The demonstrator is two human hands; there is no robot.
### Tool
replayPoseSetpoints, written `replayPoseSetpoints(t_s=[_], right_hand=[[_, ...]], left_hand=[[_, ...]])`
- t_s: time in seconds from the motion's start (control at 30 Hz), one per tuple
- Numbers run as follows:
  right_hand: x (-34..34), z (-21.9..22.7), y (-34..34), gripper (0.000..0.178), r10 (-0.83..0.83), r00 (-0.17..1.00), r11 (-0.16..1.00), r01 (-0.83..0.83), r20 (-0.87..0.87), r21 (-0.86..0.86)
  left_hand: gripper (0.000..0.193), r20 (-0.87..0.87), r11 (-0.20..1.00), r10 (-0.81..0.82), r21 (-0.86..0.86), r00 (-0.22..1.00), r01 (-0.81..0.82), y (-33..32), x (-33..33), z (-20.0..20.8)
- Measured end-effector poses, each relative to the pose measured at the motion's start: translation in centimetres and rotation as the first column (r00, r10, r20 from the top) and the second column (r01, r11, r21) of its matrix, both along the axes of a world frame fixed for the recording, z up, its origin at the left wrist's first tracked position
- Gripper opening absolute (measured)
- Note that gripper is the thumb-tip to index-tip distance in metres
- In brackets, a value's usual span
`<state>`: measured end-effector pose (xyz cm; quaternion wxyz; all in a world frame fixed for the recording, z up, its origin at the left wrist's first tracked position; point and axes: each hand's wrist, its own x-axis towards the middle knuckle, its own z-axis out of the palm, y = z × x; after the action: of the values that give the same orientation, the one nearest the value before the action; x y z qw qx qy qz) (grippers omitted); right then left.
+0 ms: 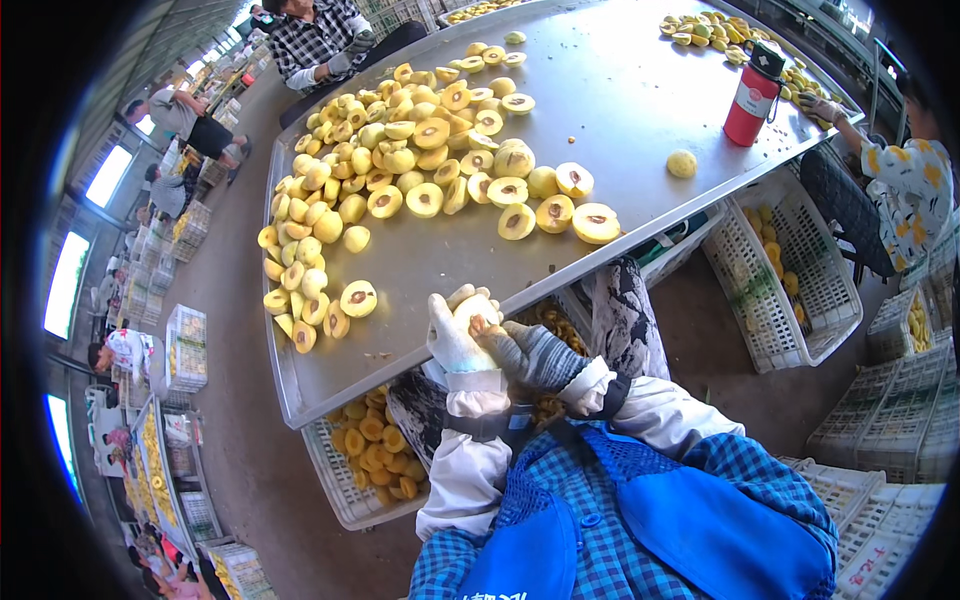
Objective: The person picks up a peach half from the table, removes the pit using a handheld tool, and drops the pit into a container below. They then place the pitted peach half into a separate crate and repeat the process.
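Note:
My left hand [456, 338], in a white glove, is wrapped round a yellow peach half [474, 311] just off the near table edge. My right hand [541, 356], in a grey knit glove, is closed with its fingertips at the cut face of that half. Whatever may be between those fingertips is too small to make out. A broad heap of halved yellow peaches [424, 200] spreads over the metal table [590, 105]; several show brown stones or hollows. One loose peach half [358, 298] lies closest to my left hand on the tabletop.
Below the table edge, a white crate [345, 500] holds peach halves. A red bottle [748, 100] stands at the table's right, near a single peach [681, 164]. Another white crate [790, 290] is on the floor. Co-workers sit at the far side and right.

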<state>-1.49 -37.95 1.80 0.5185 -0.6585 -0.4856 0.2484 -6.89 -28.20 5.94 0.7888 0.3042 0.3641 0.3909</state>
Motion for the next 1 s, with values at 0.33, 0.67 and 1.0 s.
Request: replayPoseSetpoints(t_s=[0.33, 0.67, 1.0], right_hand=[[2.8, 1.7, -2.1, 0.031, 0.387, 0.852, 0.878, -0.457, -0.352, -0.14], [3.7, 0.8, -3.3, 0.043, 0.628, 0.775, 0.77, -0.632, -0.073, -0.087], [0.6, -0.3, -3.9, 0.03, 0.376, 0.693, 0.849, -0.523, -0.615, -0.071]], left_hand=[[0.049, -0.239, 0.827, -0.29, 0.425, 0.927, 0.368, 0.6, -1.8, -1.5], [0.049, -0.304, 0.76, -0.447, 0.366, 0.841, 0.537, -1.1, -3.2, 0.1], [0.048, 0.094, 0.928, -0.256, -0.254, 0.962, 0.272, -1.9, -3.8, 0.0]])
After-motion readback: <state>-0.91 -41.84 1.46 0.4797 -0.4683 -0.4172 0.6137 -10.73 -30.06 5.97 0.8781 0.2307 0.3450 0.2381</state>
